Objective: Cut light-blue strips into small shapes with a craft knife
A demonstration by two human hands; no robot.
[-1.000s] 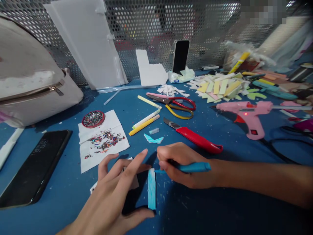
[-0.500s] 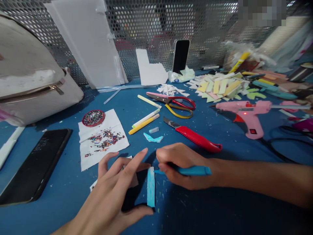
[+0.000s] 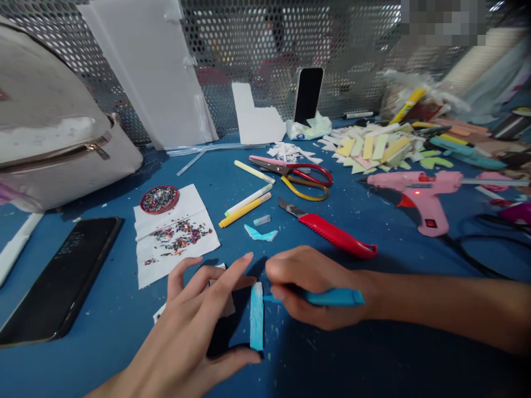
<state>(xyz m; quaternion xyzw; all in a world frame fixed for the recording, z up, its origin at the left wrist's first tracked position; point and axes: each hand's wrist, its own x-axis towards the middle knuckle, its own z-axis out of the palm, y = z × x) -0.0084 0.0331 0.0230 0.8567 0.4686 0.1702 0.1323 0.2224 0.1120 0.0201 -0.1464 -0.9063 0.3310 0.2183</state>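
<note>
My right hand (image 3: 317, 287) is closed around a blue felt-tip marker (image 3: 338, 297). The marker's tip meets the right edge of a small paper-like strip (image 3: 257, 318), coloured light blue with a paler top end. My left hand (image 3: 199, 315) has its fingers spread, bracing the strip lengthwise: the thumb is at the near end and a fingertip at the far end. Partly hidden under the left hand lies a white piece (image 3: 228, 307). Beyond the hands are a bent blue-coloured piece (image 3: 260, 233) and a small translucent cap (image 3: 261, 220).
A red utility knife (image 3: 338, 235) with its blade out, scissors (image 3: 307, 174), a yellow marker (image 3: 245, 210) and a pink glue gun (image 3: 418, 193) lie beyond my hands. Left are bead-strewn paper (image 3: 199, 204), a phone (image 3: 62, 276) and a bag (image 3: 62, 177). Paper strips (image 3: 377, 143) are heaped behind.
My right hand and the marker have moved slightly down, the tip sliding along the strip's right edge towards me. The left hand and strip stay in place.
</note>
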